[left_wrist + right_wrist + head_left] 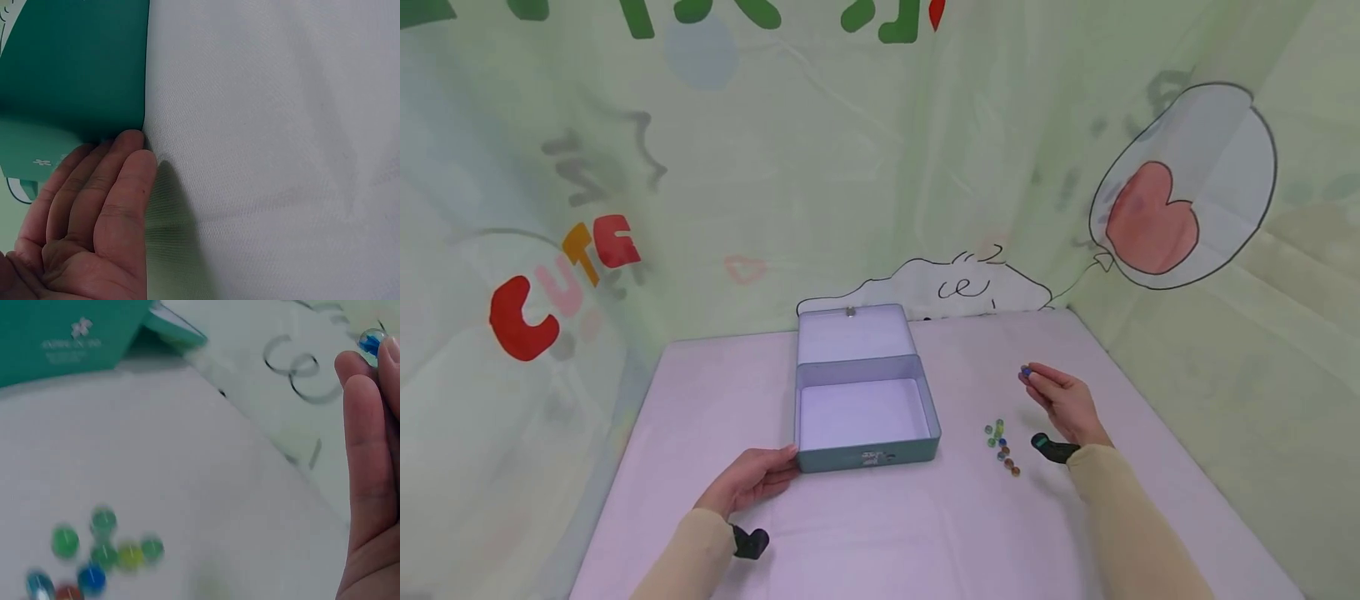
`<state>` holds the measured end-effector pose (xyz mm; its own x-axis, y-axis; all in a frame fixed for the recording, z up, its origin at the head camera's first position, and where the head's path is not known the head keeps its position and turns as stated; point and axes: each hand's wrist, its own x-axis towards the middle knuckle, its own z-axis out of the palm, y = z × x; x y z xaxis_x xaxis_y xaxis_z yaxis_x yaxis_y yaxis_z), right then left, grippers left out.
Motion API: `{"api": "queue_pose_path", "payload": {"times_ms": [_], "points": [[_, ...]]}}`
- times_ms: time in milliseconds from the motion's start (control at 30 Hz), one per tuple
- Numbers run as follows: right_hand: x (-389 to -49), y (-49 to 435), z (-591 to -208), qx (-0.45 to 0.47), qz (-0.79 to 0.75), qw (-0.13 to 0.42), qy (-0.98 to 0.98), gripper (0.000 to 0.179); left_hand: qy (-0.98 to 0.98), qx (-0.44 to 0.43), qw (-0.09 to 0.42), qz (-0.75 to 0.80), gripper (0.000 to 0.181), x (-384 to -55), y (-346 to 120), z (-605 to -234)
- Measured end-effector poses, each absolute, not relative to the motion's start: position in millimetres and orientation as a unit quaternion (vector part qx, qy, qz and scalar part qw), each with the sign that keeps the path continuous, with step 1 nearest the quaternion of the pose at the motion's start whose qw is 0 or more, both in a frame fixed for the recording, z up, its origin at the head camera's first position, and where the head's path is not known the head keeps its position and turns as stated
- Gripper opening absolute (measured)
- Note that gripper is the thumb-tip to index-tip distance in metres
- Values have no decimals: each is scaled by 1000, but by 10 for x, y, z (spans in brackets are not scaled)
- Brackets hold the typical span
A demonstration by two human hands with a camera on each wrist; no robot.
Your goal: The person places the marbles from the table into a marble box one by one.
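Observation:
A teal box [867, 457] stands on the table with its lid [856, 335] folded back and a pale, bare inside. The fingertips of my left hand [751, 480] rest at its front left corner, the fingers fairly straight in the left wrist view. Right of the box, my right hand [1069, 408] is raised and pinches a clear glass marble [371, 344] with a blue core between thumb and fingertips. Below and left of that hand lies a loose cluster of marbles, among them a yellow marble [130, 555], a blue marble [92, 579] and several green ones.
A pale cloth covers the table [865, 533]. Fabric walls with drawings rise at the back and on both sides, including a balloon with a heart [1183, 192] on the right. Each wrist carries a black strap mount [1054, 450].

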<state>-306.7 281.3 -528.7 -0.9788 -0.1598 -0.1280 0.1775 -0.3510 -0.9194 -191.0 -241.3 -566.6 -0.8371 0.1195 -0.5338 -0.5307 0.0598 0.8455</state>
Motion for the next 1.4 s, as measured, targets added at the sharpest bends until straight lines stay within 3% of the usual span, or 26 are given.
{"api": "queue_pose_path", "payload": {"times_ms": [233,433,700,967,1400], "points": [[-3399,1939,-5185,-49,-661,130,737,49,691,-144,238,667,56,-1895,-2425,-5676],[-3578,1119,-5071,-146,-519,177,823,34,691,-145,238,667,56,-1908,-2425,-5675],[-3711,403,-5069,-239,-269,227,905,21,689,-147,238,668,58,-1930,-2429,-5687],[-3661,82,-5163,-262,-138,207,932,12,696,-155,234,661,54,-1919,-2411,-5702],[-3598,28,-5168,-267,-132,197,934,11,698,-163,234,657,56,-1933,-2416,-5721]]}}
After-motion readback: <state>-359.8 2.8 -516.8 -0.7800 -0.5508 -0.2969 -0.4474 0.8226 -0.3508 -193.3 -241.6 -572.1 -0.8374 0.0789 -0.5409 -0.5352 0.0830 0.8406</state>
